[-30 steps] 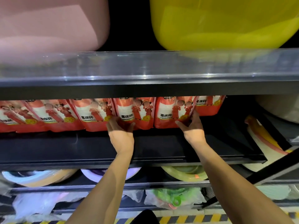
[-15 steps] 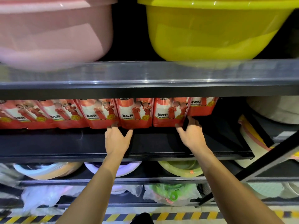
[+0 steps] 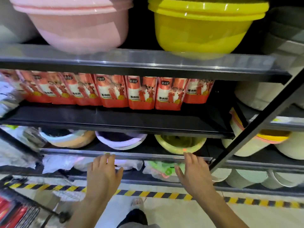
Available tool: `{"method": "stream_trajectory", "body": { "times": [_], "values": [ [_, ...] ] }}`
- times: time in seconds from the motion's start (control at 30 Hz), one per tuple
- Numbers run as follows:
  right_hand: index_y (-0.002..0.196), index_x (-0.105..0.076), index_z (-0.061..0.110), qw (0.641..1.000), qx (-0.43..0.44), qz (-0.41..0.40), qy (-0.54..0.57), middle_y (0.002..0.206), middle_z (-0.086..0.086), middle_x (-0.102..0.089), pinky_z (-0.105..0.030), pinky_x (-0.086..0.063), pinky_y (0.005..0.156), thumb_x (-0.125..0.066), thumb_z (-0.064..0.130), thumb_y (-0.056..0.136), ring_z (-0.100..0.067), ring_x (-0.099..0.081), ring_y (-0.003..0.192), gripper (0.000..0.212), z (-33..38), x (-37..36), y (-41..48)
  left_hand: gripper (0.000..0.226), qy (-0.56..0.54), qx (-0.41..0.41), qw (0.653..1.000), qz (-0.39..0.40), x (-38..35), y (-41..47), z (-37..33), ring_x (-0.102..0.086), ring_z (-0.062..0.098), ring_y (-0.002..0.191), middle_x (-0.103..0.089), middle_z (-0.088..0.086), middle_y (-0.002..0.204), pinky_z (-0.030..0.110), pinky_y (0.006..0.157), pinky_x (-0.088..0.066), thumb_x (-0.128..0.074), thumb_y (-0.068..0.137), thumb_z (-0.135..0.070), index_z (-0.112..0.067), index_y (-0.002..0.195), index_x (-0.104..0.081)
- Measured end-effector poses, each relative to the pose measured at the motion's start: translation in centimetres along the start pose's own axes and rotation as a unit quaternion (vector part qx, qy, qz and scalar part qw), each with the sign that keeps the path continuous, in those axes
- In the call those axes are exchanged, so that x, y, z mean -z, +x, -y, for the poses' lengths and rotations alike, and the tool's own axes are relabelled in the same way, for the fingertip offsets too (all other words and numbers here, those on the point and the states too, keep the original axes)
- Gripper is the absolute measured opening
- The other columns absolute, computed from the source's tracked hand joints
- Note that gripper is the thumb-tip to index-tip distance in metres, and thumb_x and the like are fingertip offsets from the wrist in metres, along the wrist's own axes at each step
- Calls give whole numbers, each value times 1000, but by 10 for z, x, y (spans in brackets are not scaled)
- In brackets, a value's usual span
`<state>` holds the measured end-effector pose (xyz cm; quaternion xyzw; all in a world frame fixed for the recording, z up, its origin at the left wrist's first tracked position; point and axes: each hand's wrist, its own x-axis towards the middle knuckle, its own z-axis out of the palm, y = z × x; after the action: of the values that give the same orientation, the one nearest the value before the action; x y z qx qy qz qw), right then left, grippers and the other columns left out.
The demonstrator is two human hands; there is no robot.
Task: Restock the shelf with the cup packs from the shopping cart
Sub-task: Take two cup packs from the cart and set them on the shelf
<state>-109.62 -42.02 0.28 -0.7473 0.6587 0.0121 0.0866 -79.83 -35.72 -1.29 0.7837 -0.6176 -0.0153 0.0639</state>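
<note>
The cup packs (image 3: 141, 94) are glossy, soft-sided plastic pouches, red-orange with white panels and printed cartoon figures. They stand upright, side by side in one row that touches pack to pack, set toward the back of a flat, matte black shelf (image 3: 115, 124). The bare front strip of that shelf lies between the packs and its edge.

Above them, behind a clear plastic rail (image 3: 131, 60), sit a stack of smooth, round pink basins (image 3: 79, 23) and a stack of shiny yellow basins (image 3: 204, 27). Below the pack shelf rest further round basins: an orange-and-white one (image 3: 69, 139), a lilac one (image 3: 121, 141) and a pale yellow-green one (image 3: 179, 144).

The left hand (image 3: 102, 175) and the right hand (image 3: 195, 175) are both seen from the back, with fingers loosely spread and nearly straight, holding nothing. Their fingertips lie at the level of the lower shelf's front rail (image 3: 148, 156); whether they touch it cannot be told. The cup packs are well above both hands, one shelf level up, with the rightmost front packs roughly over the gap between the hands.

At the lower left the black wire shopping cart (image 3: 30, 217) shows, with blurred red goods (image 3: 8, 209) inside. Yellow-and-black hazard tape (image 3: 156, 194) runs along the pale floor.
</note>
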Motion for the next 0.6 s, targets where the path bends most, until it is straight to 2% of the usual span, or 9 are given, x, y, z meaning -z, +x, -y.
{"method": "stream_trajectory", "body": {
  "times": [0.1, 0.13, 0.2, 0.27, 0.33, 0.4, 0.5, 0.6],
  "values": [
    [141, -60, 17, 999, 13, 5, -30, 132, -4, -67, -45, -52, 102, -51, 63, 96, -29, -64, 118, 66, -3, -6, -44, 61, 20, 29, 999, 17, 7, -46, 19, -71, 48, 99, -76, 20, 110, 60, 79, -60, -100, 62, -27, -1, 111, -75],
    [138, -63, 16, 999, 15, 2, -35, 129, -4, -68, -46, -54, 100, -55, 62, 95, -29, -65, 115, 64, -2, -9, -56, 59, 25, 40, 999, 16, 9, -59, 27, -70, 49, 99, -76, 20, 110, 61, 79, -60, -97, 65, -30, -1, 112, -75],
    [135, -66, 14, 999, 14, 6, -38, 129, -6, -70, -48, -55, 99, -62, 60, 92, -31, -67, 114, 64, 5, -10, -76, 56, 33, 64, 997, 17, 10, -83, 46, -70, 49, 102, -75, 19, 112, 61, 80, -58, -78, 76, -44, -4, 115, -75],
    [147, -55, 18, 999, 18, 22, -43, 144, -4, -60, -45, -46, 110, -51, 63, 97, -29, -58, 129, 67, 22, -6, -90, 64, 26, 82, 996, 25, 12, -104, 66, -69, 47, 105, -76, 17, 114, 60, 81, -58, -58, 79, -55, -6, 117, -75],
    [159, -34, 24, 998, 39, 33, -43, 161, 2, -41, -40, -30, 122, -33, 65, 103, -24, -40, 146, 70, 44, -4, -98, 65, 11, 110, 993, 28, 16, -122, 88, -68, 46, 109, -75, 15, 117, 61, 85, -57, -58, 78, -56, -8, 118, -75],
    [162, -25, 26, 998, 55, 30, -26, 166, 4, -32, -38, -24, 124, -29, 66, 103, -22, -32, 151, 71, 73, -2, -103, 61, 9, 136, 990, 22, 21, -143, 113, -68, 46, 107, -75, 15, 118, 61, 86, -57, -58, 78, -53, -8, 117, -75],
    [159, -32, 23, 994, 96, 27, -36, 162, 2, -39, -37, -30, 120, -33, 64, 103, -22, -39, 146, 69, 127, -3, -109, 66, 11, 174, 984, 21, 28, -181, 157, -70, 46, 104, -75, 17, 117, 58, 83, -57, -45, 82, -56, -7, 115, -76],
    [154, -42, 19, 990, 131, 19, -41, 152, -2, -50, -38, -37, 115, -38, 60, 103, -25, -48, 137, 66, 188, -7, -118, 67, 0, 211, 977, 17, 35, -227, 205, -70, 46, 101, -75, 18, 114, 58, 81, -58, -44, 81, -56, -6, 113, -77]
  ]
}}
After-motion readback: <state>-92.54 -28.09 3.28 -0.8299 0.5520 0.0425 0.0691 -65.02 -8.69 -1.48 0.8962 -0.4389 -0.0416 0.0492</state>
